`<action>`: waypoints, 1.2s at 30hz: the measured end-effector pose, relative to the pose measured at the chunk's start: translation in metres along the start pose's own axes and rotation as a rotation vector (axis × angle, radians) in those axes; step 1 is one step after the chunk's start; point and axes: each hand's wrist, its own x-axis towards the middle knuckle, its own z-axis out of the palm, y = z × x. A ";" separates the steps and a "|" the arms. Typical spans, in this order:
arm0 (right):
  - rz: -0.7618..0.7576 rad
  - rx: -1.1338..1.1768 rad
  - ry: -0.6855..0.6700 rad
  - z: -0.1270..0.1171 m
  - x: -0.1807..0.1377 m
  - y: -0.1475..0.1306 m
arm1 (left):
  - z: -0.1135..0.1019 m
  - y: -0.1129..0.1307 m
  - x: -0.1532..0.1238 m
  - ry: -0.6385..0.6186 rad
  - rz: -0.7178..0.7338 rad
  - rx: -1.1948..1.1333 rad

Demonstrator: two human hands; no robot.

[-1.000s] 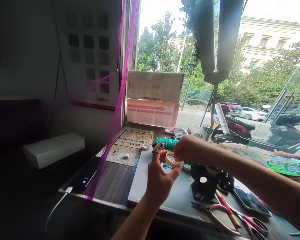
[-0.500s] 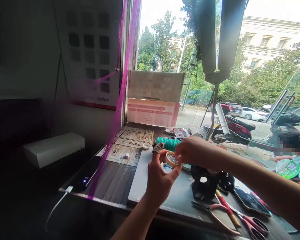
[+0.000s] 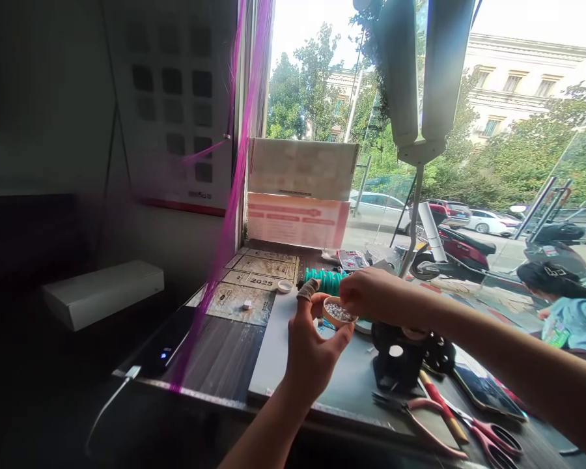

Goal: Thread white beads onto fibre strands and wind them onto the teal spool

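Observation:
In my left hand (image 3: 312, 355), thumb and fingers curl round a small round tub (image 3: 336, 322), tilted a little toward me. White bead-like bits (image 3: 336, 309) fill it. A wrap covers one left finger. From the right, my right hand (image 3: 374, 292) reaches over the tub with bent fingers pressed together at its far right rim. Its fingertips are hidden, so anything they pinch does not show. Just behind the hands lies a teal coiled thing (image 3: 321, 281). Left of it sits a small white round lid or dish (image 3: 285, 286).
Beneath the hands is a grey board (image 3: 276, 352). A black device (image 3: 395, 368), pliers (image 3: 420, 410), scissors (image 3: 493, 435) and a phone (image 3: 491, 391) lie to the right. A white cube (image 3: 247, 305) sits on a worn calendar sheet (image 3: 234, 293). Beyond the glass sits a person (image 3: 566, 312).
My right fingers have shifted slightly at the tub's rim; the left hand still holds the tub. Outside, a white car has appeared and the person has leaned or turned.

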 end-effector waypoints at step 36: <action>0.126 -0.003 0.056 0.000 0.009 0.029 | 0.002 -0.001 0.000 0.005 0.004 0.007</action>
